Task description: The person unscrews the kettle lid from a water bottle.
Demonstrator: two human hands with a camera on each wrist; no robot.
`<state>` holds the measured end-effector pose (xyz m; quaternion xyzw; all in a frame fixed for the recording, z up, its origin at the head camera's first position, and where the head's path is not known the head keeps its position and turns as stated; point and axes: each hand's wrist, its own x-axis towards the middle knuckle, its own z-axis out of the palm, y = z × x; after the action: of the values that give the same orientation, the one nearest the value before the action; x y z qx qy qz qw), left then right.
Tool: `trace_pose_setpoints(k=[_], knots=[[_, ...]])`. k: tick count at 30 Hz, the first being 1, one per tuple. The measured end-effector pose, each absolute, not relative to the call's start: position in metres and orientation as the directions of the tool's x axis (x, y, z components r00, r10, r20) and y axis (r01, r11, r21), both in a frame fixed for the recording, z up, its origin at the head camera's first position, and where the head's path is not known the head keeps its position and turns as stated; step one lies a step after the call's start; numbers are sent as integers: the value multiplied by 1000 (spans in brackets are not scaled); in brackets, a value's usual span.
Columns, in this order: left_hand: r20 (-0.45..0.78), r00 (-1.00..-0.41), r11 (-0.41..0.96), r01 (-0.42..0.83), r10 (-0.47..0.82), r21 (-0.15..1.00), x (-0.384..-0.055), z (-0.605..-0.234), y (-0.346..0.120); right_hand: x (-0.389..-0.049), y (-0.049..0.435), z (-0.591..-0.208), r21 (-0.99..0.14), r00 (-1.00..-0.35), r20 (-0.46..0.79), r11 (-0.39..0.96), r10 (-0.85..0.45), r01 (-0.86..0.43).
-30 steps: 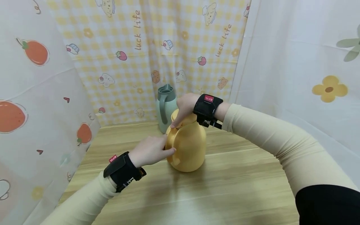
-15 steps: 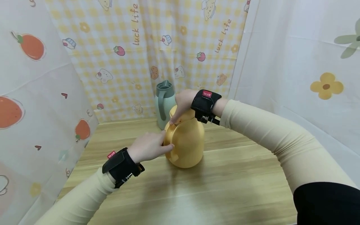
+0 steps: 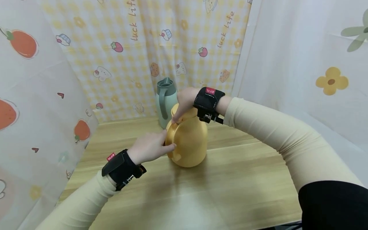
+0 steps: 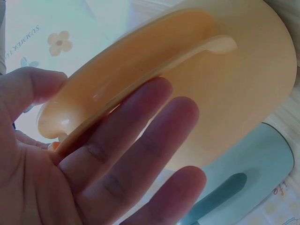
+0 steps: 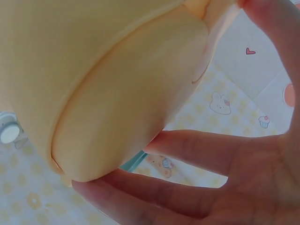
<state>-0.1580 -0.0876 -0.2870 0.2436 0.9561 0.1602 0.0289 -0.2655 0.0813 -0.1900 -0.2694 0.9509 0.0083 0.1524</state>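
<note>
Head and wrist views of two bare hands on a yellow thermal carafe [image 3: 193,145]. I find the carafe upright on the wood-grain table [image 3: 244,182], near the middle of my head view, its handle [image 4: 136,65] turned toward the person's left. The left hand [image 3: 149,148] grasps this handle: in my left wrist view the thumb lies along one side, while the fingers [image 4: 168,126] reach past the other, extended rather than curled tight. The right hand [image 3: 187,97] grasps the lid [image 5: 131,103] from above; I see its fingertips touching the lid's edge and its thumb touching the top of the handle. The lid sits on the carafe. Just behind, partly hidden from me by the right hand and the yellow body, stands a pale green thermal carafe [image 3: 170,103] with a darker grey-green handle and top. Both wrists bear black straps [image 3: 208,99] with red tags, above cream sleeves [image 3: 267,124]. A yellow-checked curtain [image 3: 115,68] printed with strawberries, cupcakes and "luck life" closes my view at the back.
</note>
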Motion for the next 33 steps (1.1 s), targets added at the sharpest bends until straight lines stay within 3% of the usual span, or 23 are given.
trace_pose_setpoints(k=[18,33], knots=[[46,-864,817,491,502,304,-158,-286,-91,-261,84,-190,-84,-822,-267,862,-502,-499],[47,-867,818,485,496,308,-157,-286,-92,-265,94,-191,-87,-756,-265,796,-598,-599]])
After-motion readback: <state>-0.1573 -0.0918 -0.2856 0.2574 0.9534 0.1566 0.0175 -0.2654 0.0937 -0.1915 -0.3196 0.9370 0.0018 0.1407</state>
